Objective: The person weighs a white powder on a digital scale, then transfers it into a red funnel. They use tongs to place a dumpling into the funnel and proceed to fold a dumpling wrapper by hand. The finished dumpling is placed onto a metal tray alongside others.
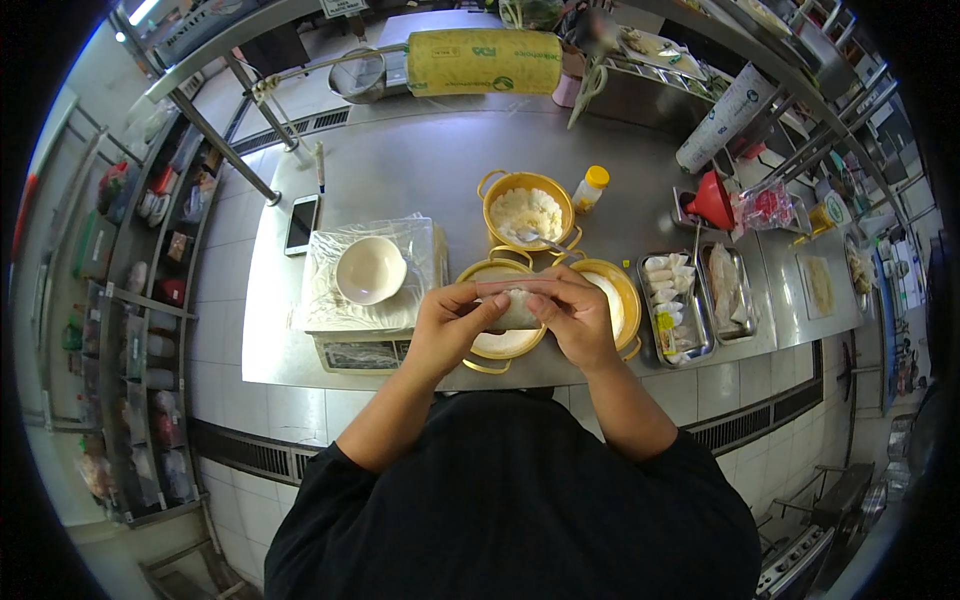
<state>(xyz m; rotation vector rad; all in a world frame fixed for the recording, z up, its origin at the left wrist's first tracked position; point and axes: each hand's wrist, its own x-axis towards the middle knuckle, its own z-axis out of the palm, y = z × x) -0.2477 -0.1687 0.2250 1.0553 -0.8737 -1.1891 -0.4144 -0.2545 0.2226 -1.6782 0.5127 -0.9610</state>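
Note:
My left hand (454, 322) and my right hand (581, 319) hold a small clear zip bag (517, 309) between them, thumbs on its front and fingers at its top edge. Something whitish shows in the bag. Beneath the hands stand two gold-coloured two-handled pots with white powder, one at the left (510, 352) and one at the right (636, 300). Behind them, a third gold-coloured pot (491, 214) holds lumpy white powder and a metal spoon (536, 236). A small bottle with a yellow cap (589, 191) stands beside that pot.
At the left, a white bowl (370, 270) sits on a plastic-wrapped scale (322, 319), near a phone (302, 223). Metal trays with small wrapped packets (667, 281) and a larger bag (724, 285) lie right. A red funnel (711, 202) stands behind; a yellow film roll (484, 64) hangs across the back.

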